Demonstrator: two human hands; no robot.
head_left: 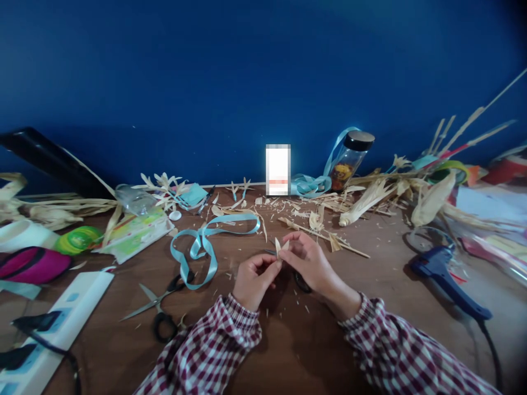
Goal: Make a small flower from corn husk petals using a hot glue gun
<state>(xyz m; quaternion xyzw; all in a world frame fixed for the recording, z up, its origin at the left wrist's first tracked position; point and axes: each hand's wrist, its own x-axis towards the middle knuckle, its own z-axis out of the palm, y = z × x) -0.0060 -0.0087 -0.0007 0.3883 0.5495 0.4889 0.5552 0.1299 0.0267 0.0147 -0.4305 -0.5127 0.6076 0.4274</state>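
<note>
My left hand point(256, 281) and my right hand point(312, 264) meet over the middle of the table. Between their fingertips they pinch small pale pointed corn husk pieces point(278, 248), which spread like petals at the top; the lower ends are hidden by my fingers. Beneath my right hand a black looped handle point(302, 283) shows, its other parts mostly covered. To the left of my hands lies a loose light-blue ribbon point(209, 263). Open-bladed scissors point(158, 302) with black handles rest nearer to me, one handle beside the ribbon.
At right lies a blue glue gun point(447, 274) with its cord. A white power strip point(69, 323) occupies the left front. Husk scraps, a thin stick point(325, 237), and a black-lidded jar point(348, 159) stand or lie toward the blue wall point(247, 82).
</note>
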